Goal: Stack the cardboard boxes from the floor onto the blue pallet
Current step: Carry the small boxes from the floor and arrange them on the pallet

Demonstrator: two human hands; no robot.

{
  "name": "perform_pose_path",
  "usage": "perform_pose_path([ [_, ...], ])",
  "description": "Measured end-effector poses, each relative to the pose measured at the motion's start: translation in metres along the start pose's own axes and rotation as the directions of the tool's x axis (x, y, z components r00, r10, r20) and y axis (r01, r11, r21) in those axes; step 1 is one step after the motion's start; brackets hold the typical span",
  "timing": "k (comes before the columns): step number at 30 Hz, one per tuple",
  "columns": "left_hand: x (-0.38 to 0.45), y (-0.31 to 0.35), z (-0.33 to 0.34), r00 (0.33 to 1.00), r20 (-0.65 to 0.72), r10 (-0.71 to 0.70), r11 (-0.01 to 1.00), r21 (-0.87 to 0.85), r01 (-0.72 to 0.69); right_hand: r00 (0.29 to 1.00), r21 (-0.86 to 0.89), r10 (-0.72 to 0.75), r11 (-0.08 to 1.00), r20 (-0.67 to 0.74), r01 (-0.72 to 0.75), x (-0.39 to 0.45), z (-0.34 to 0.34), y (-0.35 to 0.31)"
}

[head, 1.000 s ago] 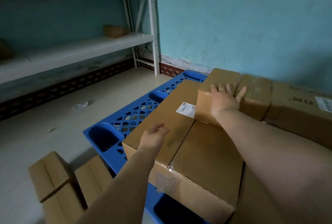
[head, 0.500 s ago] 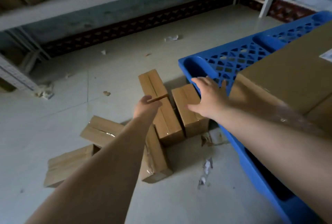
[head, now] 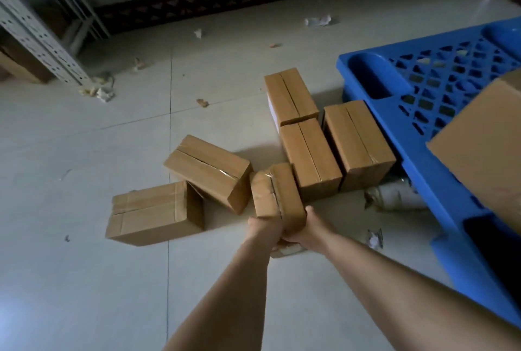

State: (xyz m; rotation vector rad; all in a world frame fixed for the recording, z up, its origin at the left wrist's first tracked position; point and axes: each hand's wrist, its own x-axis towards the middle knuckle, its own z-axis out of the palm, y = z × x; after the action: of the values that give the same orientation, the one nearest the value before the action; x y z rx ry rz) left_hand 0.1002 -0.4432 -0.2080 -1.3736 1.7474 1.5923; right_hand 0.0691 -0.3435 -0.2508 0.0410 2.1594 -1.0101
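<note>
- we grip the near end of a small cardboard box (head: pixel 277 195) with both hands: our left hand (head: pixel 263 228) wraps its left corner, our right hand (head: pixel 307 226) clasps its right side and underside.
- that held box is tilted, its far end touching the middle box (head: pixel 310 159) on the floor (head: pixel 84 153).
- four more boxes lie on the floor: a far box (head: pixel 290 95), a pallet-side box (head: pixel 358 142) just beside the blue pallet (head: pixel 394 91), a tilted box (head: pixel 208 171) and a flat box (head: pixel 152 212) at the left.
- a large box (head: pixel 482 147) already sits on the pallet at the right edge.
- paper scraps (head: pixel 318 21) litter the floor.
</note>
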Motion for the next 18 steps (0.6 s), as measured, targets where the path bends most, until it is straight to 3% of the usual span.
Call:
perform_pose_path([
  [3,-0.004,-0.003,0.002,0.999,0.035,0.032,0.998,-0.061,-0.030,0.998,0.112,0.004,0.994,-0.058,0.003,-0.002,0.000,0.002],
  [6,-0.018,0.002,-0.002,0.997,-0.033,0.070,0.997,-0.040,-0.071,0.995,0.272,0.003,0.962,-0.100,0.024,-0.019,-0.008,-0.002],
  [11,-0.053,0.040,-0.010,0.981,-0.085,0.173,0.983,0.081,-0.166,0.998,0.576,0.023,0.817,-0.054,0.013,-0.053,-0.041,-0.030],
  [18,-0.133,0.155,0.004,0.848,-0.100,0.520,0.853,0.106,-0.511,0.970,0.623,-0.149,0.746,-0.191,0.237,-0.105,-0.157,-0.111],
])
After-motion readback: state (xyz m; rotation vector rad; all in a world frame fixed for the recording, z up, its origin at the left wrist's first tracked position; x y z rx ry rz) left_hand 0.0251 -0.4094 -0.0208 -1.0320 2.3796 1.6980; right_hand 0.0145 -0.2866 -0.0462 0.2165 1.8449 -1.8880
